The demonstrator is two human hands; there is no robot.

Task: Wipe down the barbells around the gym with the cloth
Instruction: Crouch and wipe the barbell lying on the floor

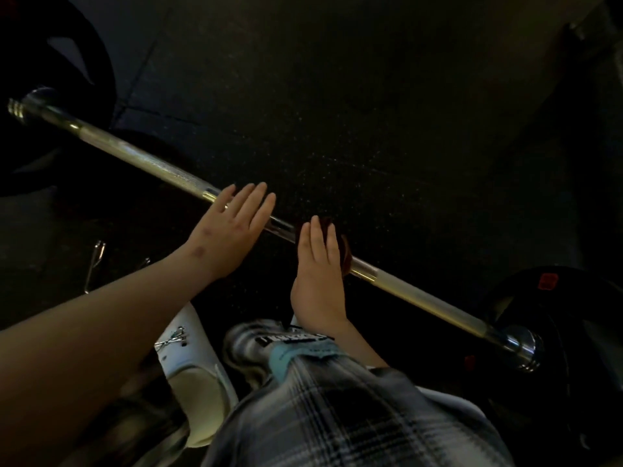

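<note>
A chrome barbell (145,156) runs diagonally from upper left to lower right above the dark floor. My left hand (232,230) lies flat on the bar near its middle, fingers straight and spread. Just to its right, my right hand (318,278) presses a dark reddish cloth (344,251) against the bar with straight fingers. Only a small edge of the cloth shows beyond the fingers. Black weight plates sit on both bar ends, one at the left (57,96) and one at the right (569,318).
Black speckled rubber flooring (337,96) fills the far side of the bar. My white shoe (192,358) and plaid shorts (337,416) are below the hands. A thin metal clip (94,261) lies on the floor at left.
</note>
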